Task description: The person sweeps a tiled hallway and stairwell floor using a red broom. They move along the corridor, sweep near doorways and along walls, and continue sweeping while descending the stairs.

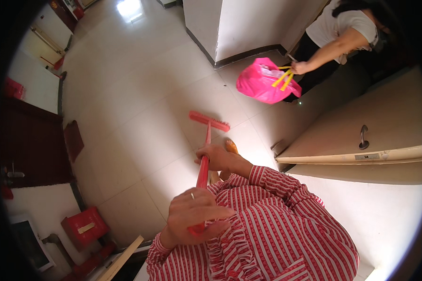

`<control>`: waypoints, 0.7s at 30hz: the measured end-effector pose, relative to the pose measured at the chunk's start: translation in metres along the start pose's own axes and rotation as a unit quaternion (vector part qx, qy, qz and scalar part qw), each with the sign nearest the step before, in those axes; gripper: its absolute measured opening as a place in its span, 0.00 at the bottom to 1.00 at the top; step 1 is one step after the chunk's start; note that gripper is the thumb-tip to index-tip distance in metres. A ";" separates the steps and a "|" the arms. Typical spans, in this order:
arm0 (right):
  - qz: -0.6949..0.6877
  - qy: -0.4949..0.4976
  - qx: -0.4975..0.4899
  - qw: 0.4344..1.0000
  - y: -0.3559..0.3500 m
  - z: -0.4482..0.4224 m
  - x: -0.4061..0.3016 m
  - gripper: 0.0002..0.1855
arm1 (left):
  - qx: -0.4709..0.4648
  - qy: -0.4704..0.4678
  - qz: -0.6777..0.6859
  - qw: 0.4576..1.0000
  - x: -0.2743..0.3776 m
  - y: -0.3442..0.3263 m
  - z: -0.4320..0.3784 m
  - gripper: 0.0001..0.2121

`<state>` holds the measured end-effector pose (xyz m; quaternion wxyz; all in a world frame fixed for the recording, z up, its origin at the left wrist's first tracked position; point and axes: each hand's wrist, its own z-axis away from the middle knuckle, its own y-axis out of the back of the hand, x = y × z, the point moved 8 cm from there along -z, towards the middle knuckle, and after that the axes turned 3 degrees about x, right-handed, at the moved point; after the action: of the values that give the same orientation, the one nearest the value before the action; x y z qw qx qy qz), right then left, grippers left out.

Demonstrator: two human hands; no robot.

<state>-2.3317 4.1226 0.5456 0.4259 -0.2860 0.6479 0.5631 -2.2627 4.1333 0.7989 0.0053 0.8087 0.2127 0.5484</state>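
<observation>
A red push broom [204,172] slants away from my body, its wide head [209,121] down at the tiled floor. Near the top end of the handle, my left hand [197,212] is wrapped around it, with a ring on one finger. Farther down the shaft, my right hand [219,158] grips the same handle. The bristles are mostly hidden beneath the head. Just behind the broom head, part of a foot [231,145] shows.
Another person [341,38] at the upper right holds a pink plastic bag [260,82] with yellow drawstrings. An open door [337,133] stands on my right. Along the left wall are a dark red door [31,144], a doormat [74,140] and a red box [85,228]. A wall corner [214,65] juts out ahead.
</observation>
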 end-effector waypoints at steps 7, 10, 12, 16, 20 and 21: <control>0.110 -0.045 0.100 0.988 0.076 -0.058 0.095 0.11 | 0.157 0.088 0.005 0.984 -0.109 0.016 -0.046 0.09; 0.123 -0.070 0.133 0.981 0.114 -0.085 0.158 0.11 | 0.202 0.155 0.043 0.966 -0.182 0.012 -0.076 0.07; 0.123 -0.095 0.135 0.979 0.136 -0.089 0.206 0.12 | 0.208 0.186 0.045 0.959 -0.224 -0.013 -0.097 0.09; 0.136 -0.148 0.140 0.970 0.186 -0.114 0.312 0.13 | 0.173 0.204 0.052 0.962 -0.313 -0.047 -0.152 0.10; 0.153 -0.176 0.151 0.961 0.218 -0.142 0.403 0.12 | 0.170 0.264 0.074 0.946 -0.406 -0.066 -0.190 0.13; 0.151 -0.192 0.128 0.961 0.220 -0.150 0.427 0.11 | 0.175 0.271 0.083 0.943 -0.426 -0.068 -0.196 0.14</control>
<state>-2.7553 4.0677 0.2801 0.4858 -0.0142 0.6561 0.5773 -2.5909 4.0018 0.4837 -0.2392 0.6323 0.2307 0.6998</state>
